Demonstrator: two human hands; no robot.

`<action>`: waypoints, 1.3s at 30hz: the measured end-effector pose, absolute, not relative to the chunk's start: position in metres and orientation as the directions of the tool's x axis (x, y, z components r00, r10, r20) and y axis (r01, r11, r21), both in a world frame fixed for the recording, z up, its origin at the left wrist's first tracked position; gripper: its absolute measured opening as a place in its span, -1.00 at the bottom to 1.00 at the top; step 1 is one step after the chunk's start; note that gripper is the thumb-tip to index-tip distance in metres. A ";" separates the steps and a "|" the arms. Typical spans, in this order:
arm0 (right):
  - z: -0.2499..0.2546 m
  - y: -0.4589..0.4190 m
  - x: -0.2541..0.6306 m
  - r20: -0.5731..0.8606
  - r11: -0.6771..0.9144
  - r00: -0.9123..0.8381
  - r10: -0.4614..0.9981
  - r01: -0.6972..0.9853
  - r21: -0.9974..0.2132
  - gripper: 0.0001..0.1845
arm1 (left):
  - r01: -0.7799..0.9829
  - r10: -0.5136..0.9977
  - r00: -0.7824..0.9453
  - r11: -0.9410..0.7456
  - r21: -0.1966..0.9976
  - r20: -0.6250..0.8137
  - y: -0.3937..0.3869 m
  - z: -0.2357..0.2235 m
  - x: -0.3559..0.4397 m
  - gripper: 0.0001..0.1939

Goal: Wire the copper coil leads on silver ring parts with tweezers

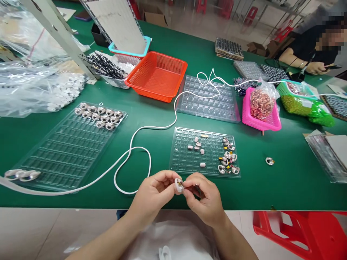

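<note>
Left of the left hand (151, 193): clear gridded tray (63, 153) of rounded silvery shells (95, 116). Holds glossy curved piece (178, 185) in that hand; touches its edge with pinched right hand (205, 198). Beyond, rightward: pink perforated basket (247, 109) of bagged coppery parts (260, 103).

Wht/slvr part (178, 187) (tbl (255, 191) grn).
</note>
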State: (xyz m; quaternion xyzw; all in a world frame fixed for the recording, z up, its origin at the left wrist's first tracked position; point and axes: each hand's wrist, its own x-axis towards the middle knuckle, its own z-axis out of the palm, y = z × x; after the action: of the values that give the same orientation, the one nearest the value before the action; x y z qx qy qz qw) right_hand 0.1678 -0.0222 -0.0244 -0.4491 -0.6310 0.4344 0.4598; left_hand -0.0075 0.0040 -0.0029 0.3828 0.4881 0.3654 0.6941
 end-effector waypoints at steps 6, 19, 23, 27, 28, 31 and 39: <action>-0.025 -0.025 0.172 0.038 0.065 -0.175 0.984 0.150 -0.987 -0.94 | 0.247 0.968 0.225 0.051 0.968 -0.108 0.001 0.006 -0.012 -0.86; -0.027 -0.016 0.172 -0.015 -0.075 -0.242 0.970 -0.238 -0.968 -0.90 | 0.164 0.946 0.287 0.110 0.980 -0.154 0.002 0.008 -0.014 -0.85; -0.027 -0.015 0.171 -0.002 -0.059 -0.235 0.972 -0.239 -0.969 -0.89 | 0.115 0.942 0.288 0.144 0.983 -0.171 0.003 0.008 -0.014 -0.86; -0.026 -0.016 0.170 0.053 0.017 -0.201 0.978 -0.178 -0.984 -0.86 | 0.178 0.955 0.259 0.099 0.979 -0.144 0.002 0.006 -0.013 -0.87; -0.025 -0.016 0.170 0.063 0.033 -0.195 0.979 -0.155 -0.987 -0.85 | 0.198 0.958 0.255 0.083 0.977 -0.133 0.002 0.006 -0.013 -0.87; -0.024 -0.017 0.171 0.082 0.065 -0.175 0.981 -0.100 -0.993 -0.81 | 0.236 0.962 0.252 0.042 0.971 -0.102 0.002 0.005 -0.014 -0.87; -0.025 -0.014 0.171 0.110 0.097 -0.147 0.983 -0.088 -0.991 -0.73 | 0.244 0.974 0.226 -0.042 0.969 -0.014 0.001 0.007 -0.015 -0.85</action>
State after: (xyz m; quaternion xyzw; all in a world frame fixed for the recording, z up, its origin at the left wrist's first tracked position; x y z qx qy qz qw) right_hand 0.1706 -0.0141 -0.0248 -0.4135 -0.5413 0.5295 0.5057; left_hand -0.0148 0.0006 0.0075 0.6154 0.4947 0.3773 0.4838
